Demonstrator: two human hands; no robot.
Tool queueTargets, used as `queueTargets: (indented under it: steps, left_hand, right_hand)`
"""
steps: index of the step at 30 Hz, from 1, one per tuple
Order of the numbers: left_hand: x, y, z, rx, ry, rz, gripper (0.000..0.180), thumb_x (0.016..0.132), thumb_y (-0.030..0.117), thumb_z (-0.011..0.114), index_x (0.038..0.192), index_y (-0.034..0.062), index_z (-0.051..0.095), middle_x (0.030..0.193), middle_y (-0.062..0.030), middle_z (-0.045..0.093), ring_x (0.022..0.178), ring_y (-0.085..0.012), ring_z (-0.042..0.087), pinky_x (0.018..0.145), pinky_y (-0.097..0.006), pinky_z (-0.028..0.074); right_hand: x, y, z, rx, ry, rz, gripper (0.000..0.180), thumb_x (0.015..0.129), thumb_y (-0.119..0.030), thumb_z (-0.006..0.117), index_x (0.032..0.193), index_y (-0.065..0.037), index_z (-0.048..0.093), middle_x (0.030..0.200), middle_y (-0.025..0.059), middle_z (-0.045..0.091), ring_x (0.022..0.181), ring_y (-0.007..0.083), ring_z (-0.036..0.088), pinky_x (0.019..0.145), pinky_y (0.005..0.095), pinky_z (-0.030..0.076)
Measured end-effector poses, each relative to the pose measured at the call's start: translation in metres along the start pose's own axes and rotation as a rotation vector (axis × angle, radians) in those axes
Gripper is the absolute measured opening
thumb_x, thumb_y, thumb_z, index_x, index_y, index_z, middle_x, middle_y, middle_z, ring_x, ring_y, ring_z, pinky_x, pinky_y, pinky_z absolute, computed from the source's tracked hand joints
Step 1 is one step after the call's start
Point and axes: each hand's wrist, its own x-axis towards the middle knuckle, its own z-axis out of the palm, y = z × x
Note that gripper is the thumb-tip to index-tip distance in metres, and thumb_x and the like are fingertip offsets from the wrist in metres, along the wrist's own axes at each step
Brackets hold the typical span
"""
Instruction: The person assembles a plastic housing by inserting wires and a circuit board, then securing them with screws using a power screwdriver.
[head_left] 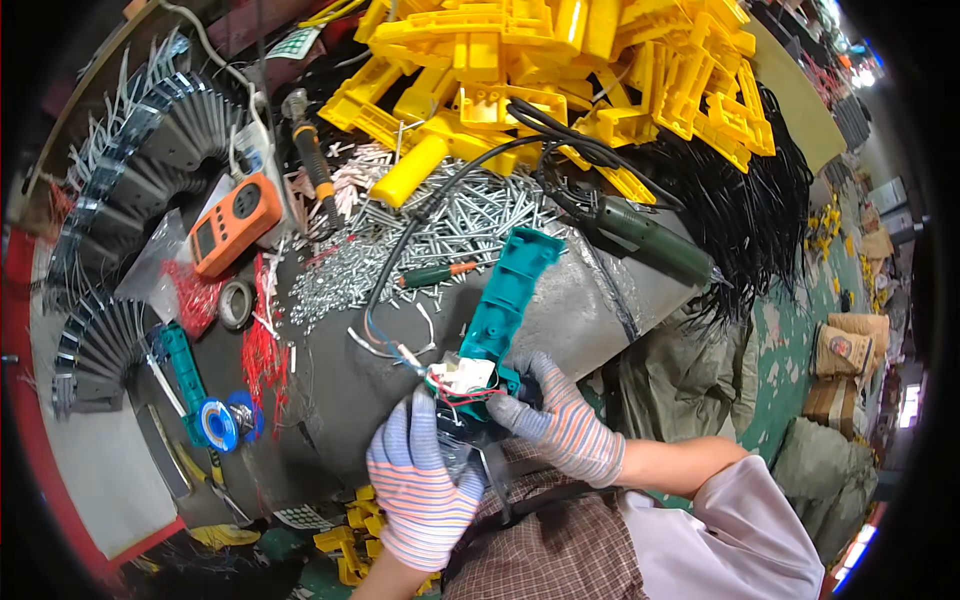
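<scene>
Housing (pixel 508 290), teal, between our left hand (pixel 424 490), grasping its near left edge, fingers pointing away, and our right hand (pixel 572 428), gripping opposite, forearm angled in from right.

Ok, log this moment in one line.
left hand: at wired end of teal casing; right hand: holding teal casing; silver screws: piled beyond

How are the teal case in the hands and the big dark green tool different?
The teal case is open, showing its hollow inside; the dark green tool looks closed and rounded. The right hand grips the teal case, while the dark green tool lies untouched. Both are long.
</scene>
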Motion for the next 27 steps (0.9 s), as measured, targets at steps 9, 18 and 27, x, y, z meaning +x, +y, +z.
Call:
queueTargets:
  steps: [9, 18, 27]
  left_hand:
    - [0.021, -0.070, -0.032, 0.054, -0.164, 0.239, 0.073, 0.067, 0.017, 0.069, 0.138, 0.0090, 0.053, 0.124, -0.0145, 0.058, 0.109, -0.0328, 0.056, 0.098, -0.046, 0.043]
    - [0.022, -0.075, -0.031, -0.128, -0.185, 0.144, 0.073, 0.067, 0.018, 0.069, 0.138, 0.0093, 0.053, 0.129, -0.0163, 0.056, 0.118, -0.0351, 0.053, 0.105, -0.047, 0.041]
    - [0.026, -0.071, -0.029, -0.389, -0.082, 0.163, 0.070, 0.067, 0.025, 0.079, 0.130, 0.0078, 0.056, 0.128, -0.0168, 0.057, 0.119, -0.0379, 0.055, 0.109, -0.050, 0.039]
  right_hand:
    - [0.000, 0.000, -0.023, -0.389, -0.313, 0.010, 0.031, 0.096, -0.025, 0.065, 0.114, 0.000, 0.064, 0.094, 0.0116, 0.068, 0.079, 0.0203, 0.069, 0.073, 0.0335, 0.055]
    - [0.097, -0.099, 0.006, -1.344, 0.017, -1.278, 0.036, 0.071, -0.013, 0.071, 0.107, -0.013, 0.067, 0.099, 0.0056, 0.065, 0.097, 0.0259, 0.062, 0.086, 0.0380, 0.049]
    - [0.094, -0.121, 0.009, -1.585, -0.302, -1.205, 0.015, 0.076, -0.022, 0.064, 0.089, -0.013, 0.063, 0.089, 0.0067, 0.060, 0.092, 0.0256, 0.061, 0.083, 0.0401, 0.047]
